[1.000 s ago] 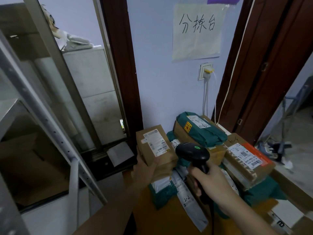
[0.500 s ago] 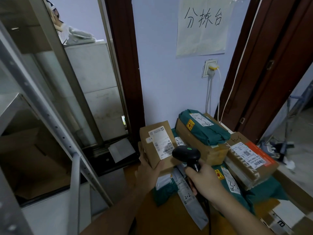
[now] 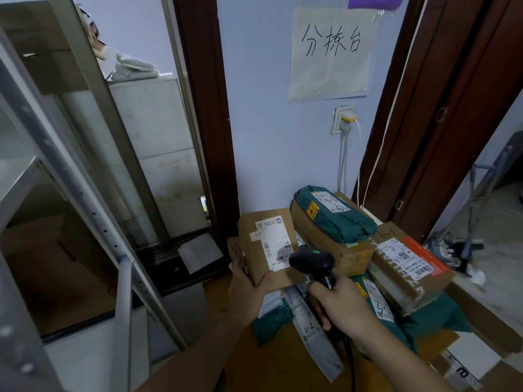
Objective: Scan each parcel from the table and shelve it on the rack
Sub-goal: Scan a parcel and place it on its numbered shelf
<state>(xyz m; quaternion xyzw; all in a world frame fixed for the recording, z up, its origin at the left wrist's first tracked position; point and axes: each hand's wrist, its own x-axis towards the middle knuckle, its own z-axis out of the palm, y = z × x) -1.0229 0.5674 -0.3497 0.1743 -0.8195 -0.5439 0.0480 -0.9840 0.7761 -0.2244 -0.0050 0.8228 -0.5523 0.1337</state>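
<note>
My left hand (image 3: 246, 287) grips a small brown cardboard parcel (image 3: 254, 250) by its lower edge, tilted up with its white label facing me. My right hand (image 3: 343, 306) holds a black barcode scanner (image 3: 311, 260) by the handle; its head sits just right of the label, pointing at it. Behind lies a pile of parcels on the wooden table (image 3: 277, 363): a green bag (image 3: 339, 219) on a brown box (image 3: 325, 241), a box with an orange stripe (image 3: 410, 264), and grey and green mailers (image 3: 311, 335). The metal rack (image 3: 70, 193) stands at the left.
A cardboard box (image 3: 42, 267) sits inside the rack's lower shelf. A paper sign (image 3: 331, 52) and a wall socket (image 3: 343, 118) with cables are on the wall behind the pile. Dark wooden door frames flank the wall. The scanner's cable (image 3: 351, 363) hangs over the table.
The scanner has moved up and left, closer to the label. My left hand has tilted the small parcel's label more toward me.
</note>
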